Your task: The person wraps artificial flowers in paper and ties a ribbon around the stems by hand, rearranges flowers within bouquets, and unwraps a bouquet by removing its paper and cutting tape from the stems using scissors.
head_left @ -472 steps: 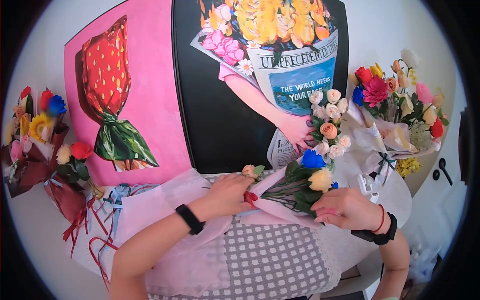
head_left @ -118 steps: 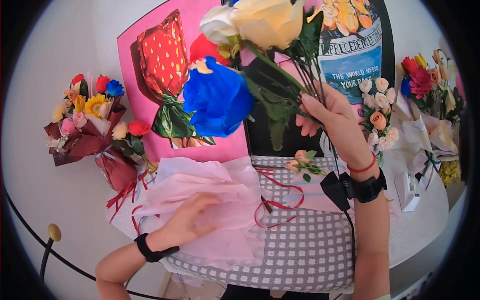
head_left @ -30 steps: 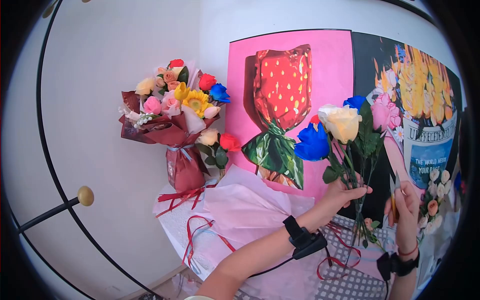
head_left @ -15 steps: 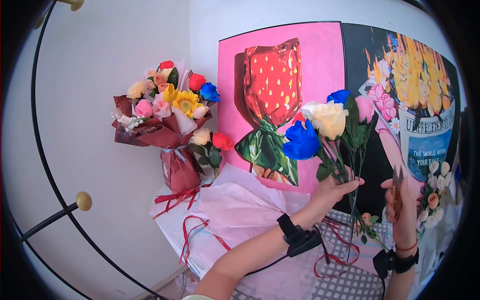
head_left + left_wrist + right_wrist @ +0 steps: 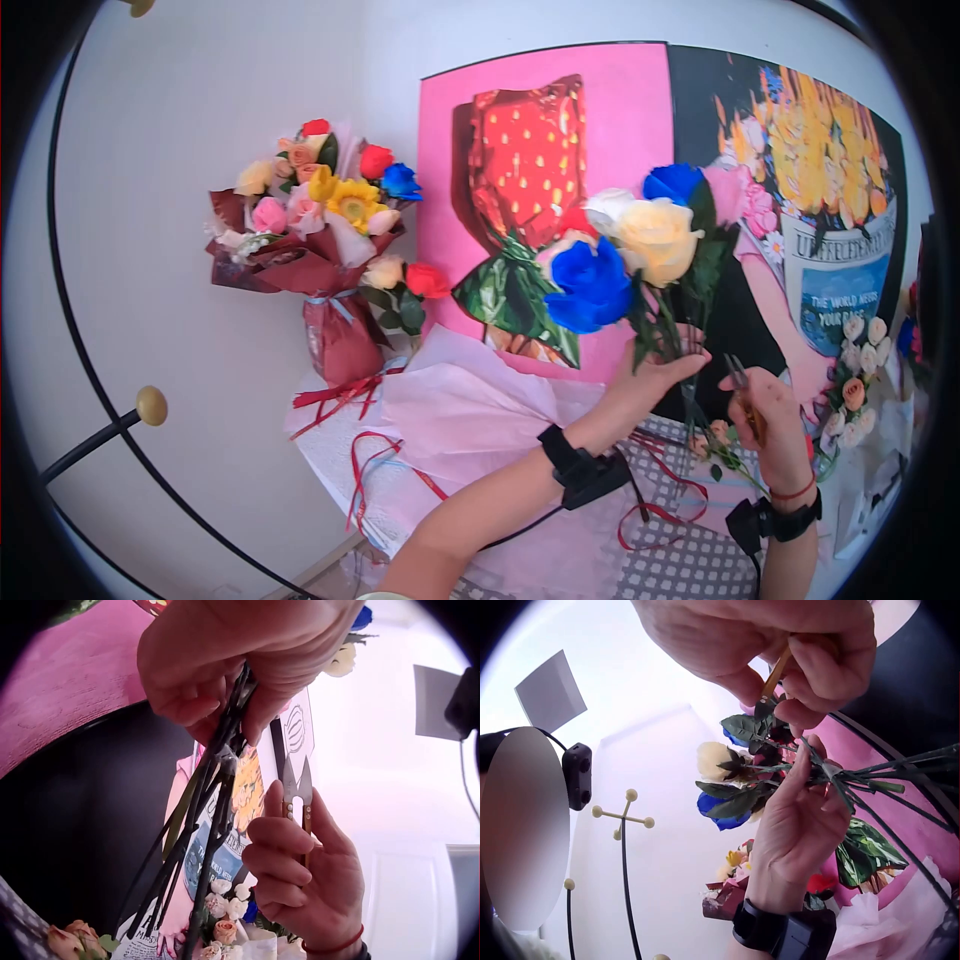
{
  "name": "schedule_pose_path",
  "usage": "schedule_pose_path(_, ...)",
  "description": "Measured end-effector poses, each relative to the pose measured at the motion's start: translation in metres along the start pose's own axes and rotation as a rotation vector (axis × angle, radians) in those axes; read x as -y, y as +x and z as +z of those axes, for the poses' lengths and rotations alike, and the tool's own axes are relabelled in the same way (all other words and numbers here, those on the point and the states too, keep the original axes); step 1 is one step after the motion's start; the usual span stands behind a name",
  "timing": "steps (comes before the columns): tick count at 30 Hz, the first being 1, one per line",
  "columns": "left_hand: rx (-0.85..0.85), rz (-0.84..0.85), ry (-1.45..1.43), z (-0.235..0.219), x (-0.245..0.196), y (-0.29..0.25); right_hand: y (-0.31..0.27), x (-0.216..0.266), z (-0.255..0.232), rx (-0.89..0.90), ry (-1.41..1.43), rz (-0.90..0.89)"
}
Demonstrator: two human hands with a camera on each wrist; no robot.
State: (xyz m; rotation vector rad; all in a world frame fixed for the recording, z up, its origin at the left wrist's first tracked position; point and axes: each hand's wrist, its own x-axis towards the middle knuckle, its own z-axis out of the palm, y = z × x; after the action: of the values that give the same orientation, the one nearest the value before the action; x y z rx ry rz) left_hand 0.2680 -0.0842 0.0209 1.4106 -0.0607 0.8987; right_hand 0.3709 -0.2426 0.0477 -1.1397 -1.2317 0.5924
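My left hand [image 5: 655, 385] holds a bunch of artificial flowers upright by the stems, over the table. A cream rose [image 5: 657, 243] and a blue rose [image 5: 590, 288] stand out at the top, with green leaves below. Clear tape [image 5: 226, 756] wraps the dark stems [image 5: 199, 817] just under the left fingers. Beside the stems, my right hand [image 5: 775, 412] grips small thread snips [image 5: 305, 780]. Their pointed blades stand apart, tips up, a short gap away from the stems. In the right wrist view the right hand hides most of the snips.
Pink wrapping paper [image 5: 455, 400] and a loose red ribbon [image 5: 655, 540] lie on the table with a checked cloth [image 5: 665, 575]. A bouquet wrapped in dark red [image 5: 345, 345] stands at left. Peach roses [image 5: 718, 432] lie behind the hands; paintings [image 5: 630, 120] lean at the back.
Earlier the flowers lay on pink paper, then my right hand held them up. They passed to my left hand, and my right hand took the snips. Lately the snips have moved closer to the stems.
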Motion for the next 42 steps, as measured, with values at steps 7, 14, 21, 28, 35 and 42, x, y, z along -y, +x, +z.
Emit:
schedule_pose_path(7, -0.065, 0.007, 0.083, 0.007, -0.022, -0.007, -0.002, -0.002, 0.003, 0.119, -0.048, 0.113)
schedule_pose_path(14, -0.122, -0.005, 0.09, 0.003, -0.015, -0.004, 0.0, -0.013, 0.005, 0.122, -0.11, 0.077)
schedule_pose_path(21, -0.108, 0.026, 0.042, 0.003, -0.012, -0.002, 0.001, -0.021, 0.015, 0.066, -0.038, 0.134)
schedule_pose_path(28, -0.093, -0.049, 0.061, 0.01, -0.017, -0.007, 0.001, -0.032, 0.025, -0.196, -0.425, -0.161)
schedule_pose_path(35, -0.016, -0.017, 0.076, 0.004, -0.017, -0.007, 0.006, -0.04, 0.016, -0.216, -0.199, -0.193)
schedule_pose_path(42, -0.01, -0.035, 0.072, 0.006, -0.02, -0.006, 0.008, -0.042, 0.012, -0.18, -0.222, -0.216)
